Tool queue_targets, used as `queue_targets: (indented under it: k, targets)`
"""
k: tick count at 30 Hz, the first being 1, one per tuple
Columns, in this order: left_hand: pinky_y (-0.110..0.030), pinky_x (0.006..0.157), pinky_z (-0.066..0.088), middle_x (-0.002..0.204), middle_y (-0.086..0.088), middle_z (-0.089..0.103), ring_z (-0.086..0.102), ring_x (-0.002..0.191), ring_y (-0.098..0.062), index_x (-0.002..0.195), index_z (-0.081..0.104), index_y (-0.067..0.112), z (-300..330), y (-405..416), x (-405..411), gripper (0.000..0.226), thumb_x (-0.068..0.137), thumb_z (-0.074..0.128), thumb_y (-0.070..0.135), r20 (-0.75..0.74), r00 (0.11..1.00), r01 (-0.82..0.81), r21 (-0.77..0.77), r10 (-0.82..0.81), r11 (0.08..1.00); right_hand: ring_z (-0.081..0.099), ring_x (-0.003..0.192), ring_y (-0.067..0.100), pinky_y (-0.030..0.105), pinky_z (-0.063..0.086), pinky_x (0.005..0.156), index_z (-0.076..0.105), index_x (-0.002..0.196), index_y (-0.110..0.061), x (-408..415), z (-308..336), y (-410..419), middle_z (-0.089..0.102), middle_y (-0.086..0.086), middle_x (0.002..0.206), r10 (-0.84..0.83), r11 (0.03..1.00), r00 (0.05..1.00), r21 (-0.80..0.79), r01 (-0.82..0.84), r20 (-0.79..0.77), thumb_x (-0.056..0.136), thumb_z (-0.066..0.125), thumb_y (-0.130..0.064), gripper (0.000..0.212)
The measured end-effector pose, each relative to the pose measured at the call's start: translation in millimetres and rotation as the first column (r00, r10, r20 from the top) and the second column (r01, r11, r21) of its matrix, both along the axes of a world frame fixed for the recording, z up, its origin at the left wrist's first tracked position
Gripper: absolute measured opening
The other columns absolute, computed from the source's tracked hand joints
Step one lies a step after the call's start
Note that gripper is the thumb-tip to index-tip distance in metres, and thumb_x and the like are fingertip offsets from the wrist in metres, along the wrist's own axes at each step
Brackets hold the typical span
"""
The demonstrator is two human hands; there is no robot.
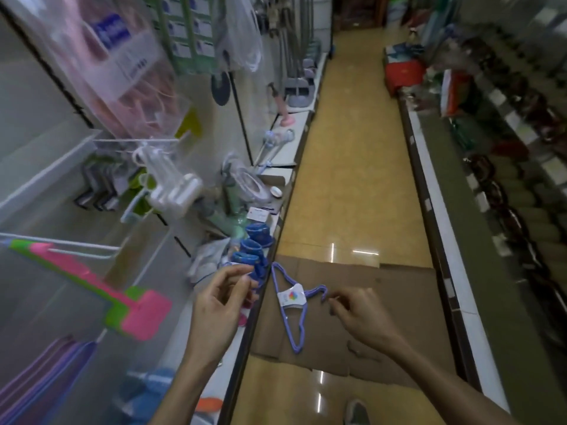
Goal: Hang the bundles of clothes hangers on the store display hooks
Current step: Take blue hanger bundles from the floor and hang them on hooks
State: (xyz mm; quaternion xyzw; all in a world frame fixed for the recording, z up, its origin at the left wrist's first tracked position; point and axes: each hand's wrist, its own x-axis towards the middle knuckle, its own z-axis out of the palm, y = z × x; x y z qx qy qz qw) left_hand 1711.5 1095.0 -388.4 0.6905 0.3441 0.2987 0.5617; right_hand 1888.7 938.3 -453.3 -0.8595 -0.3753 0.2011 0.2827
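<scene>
pinching the hook end, the right hand (352, 305) holds a light, stiff purple hanger bundle (291, 305); left hand (221, 299) loosely curled, empty.

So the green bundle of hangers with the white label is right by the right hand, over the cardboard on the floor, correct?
Not quite: the bundle of hangers is purple, not green. The head view shows it with its white label, its hook end by the right hand, over the cardboard on the floor.
</scene>
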Motion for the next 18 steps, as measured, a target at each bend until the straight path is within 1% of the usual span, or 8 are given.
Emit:
queue_targets:
  k: [2, 4, 5, 6, 9, 13, 15, 18]
  targets:
    - [-0.028, 0.063, 0.058, 0.079, -0.006, 0.074, 0.068, 0.07, -0.02, 0.102, 0.068, 0.011, -49.6, 11.9, 13.7, 0.014, 0.096, 0.056, 0.008, -0.021, 0.999, -0.028, -0.063, 0.026, 0.998, 0.063, 0.07, 0.009, 0.03, 0.051, 0.068, 0.073, 0.096, -0.022, 14.2, -42.1, 4.7, 0.071, -0.009, 0.075, -0.007, 1.0, 1.0, -0.028, 0.007, -0.02, 0.093, 0.054, -0.019, 0.02]
    - [-0.048, 0.074, 0.06, 0.086, -0.015, 0.074, 0.069, 0.078, -0.037, 0.104, 0.068, 0.009, -101.8, 23.7, 27.4, 0.014, 0.097, 0.056, 0.01, -0.041, 0.999, -0.032, -0.134, 0.026, 0.991, 0.064, 0.072, 0.008, 0.033, 0.053, 0.071, 0.073, 0.096, -0.021, 28.4, -85.7, 10.2, 0.073, -0.004, 0.077, -0.006, 0.999, 0.999, -0.051, 0.004, -0.045, 0.094, 0.053, -0.018, 0.021]
    - [-0.055, 0.076, 0.058, 0.09, -0.019, 0.073, 0.068, 0.08, -0.041, 0.106, 0.067, 0.007, -128.0, 29.3, 33.3, 0.015, 0.097, 0.055, 0.011, -0.053, 0.998, -0.034, -0.163, 0.026, 0.986, 0.065, 0.072, 0.008, 0.036, 0.054, 0.072, 0.073, 0.095, -0.02, 35.2, -109.6, 13.1, 0.073, -0.003, 0.077, -0.011, 0.998, 0.998, -0.06, 0.007, -0.056, 0.094, 0.052, -0.018, 0.021]
    - [-0.057, 0.078, 0.057, 0.092, -0.021, 0.073, 0.067, 0.08, -0.041, 0.107, 0.067, 0.007, -153.1, 34.9, 39.7, 0.016, 0.097, 0.055, 0.012, -0.066, 0.997, -0.04, -0.181, 0.028, 0.983, 0.065, 0.072, 0.009, 0.037, 0.054, 0.072, 0.073, 0.095, -0.019, 42.1, -133.1, 16.2, 0.072, -0.003, 0.077, -0.021, 0.997, 0.998, -0.072, 0.017, -0.067, 0.094, 0.052, -0.019, 0.021]
    - [-0.05, 0.077, 0.057, 0.095, -0.019, 0.073, 0.067, 0.079, -0.033, 0.111, 0.066, 0.01, -227.6, 48.4, 59.2, 0.018, 0.097, 0.055, 0.013, -0.109, 0.993, -0.061, -0.203, 0.04, 0.977, 0.065, 0.073, 0.009, 0.04, 0.056, 0.071, 0.072, 0.094, -0.018, 63.9, -205.1, 25.7, 0.071, -0.006, 0.078, -0.049, 0.993, 0.996, -0.112, 0.04, -0.074, 0.095, 0.05, -0.023, 0.023]
    - [-0.028, 0.065, 0.06, 0.093, -0.011, 0.072, 0.069, 0.076, -0.025, 0.108, 0.066, 0.016, -315.6, 62.2, 82.5, 0.016, 0.097, 0.055, 0.012, -0.15, 0.986, -0.099, -0.214, 0.067, 0.972, 0.065, 0.086, 0.014, 0.037, 0.055, 0.074, 0.071, 0.095, -0.02, 83.9, -294.5, 42.4, 0.072, -0.004, 0.084, -0.065, 0.989, 0.993, -0.14, 0.051, -0.098, 0.095, 0.048, -0.023, 0.023]
    - [-0.025, 0.062, 0.059, 0.093, -0.012, 0.071, 0.068, 0.073, -0.024, 0.107, 0.066, 0.016, -358.8, 68.5, 92.1, 0.016, 0.097, 0.054, 0.01, -0.161, 0.984, -0.11, -0.219, 0.075, 0.969, 0.063, 0.092, 0.017, 0.038, 0.055, 0.077, 0.07, 0.097, -0.019, 89.8, -339.5, 52.9, 0.072, -0.003, 0.089, -0.061, 0.987, 0.991, -0.156, 0.042, -0.122, 0.095, 0.047, -0.023, 0.023]
    - [-0.025, 0.061, 0.059, 0.093, -0.011, 0.071, 0.068, 0.071, -0.02, 0.11, 0.065, 0.014, -424.2, 76.2, 102.1, 0.017, 0.098, 0.054, 0.01, -0.16, 0.983, -0.132, -0.25, 0.093, 0.959, 0.063, 0.092, 0.02, 0.04, 0.055, 0.078, 0.069, 0.09, -0.019, 97.3, -401.9, 68.4, 0.071, 0.0, 0.088, -0.042, 0.983, 0.991, -0.181, 0.018, -0.131, 0.093, 0.047, -0.024, 0.023]
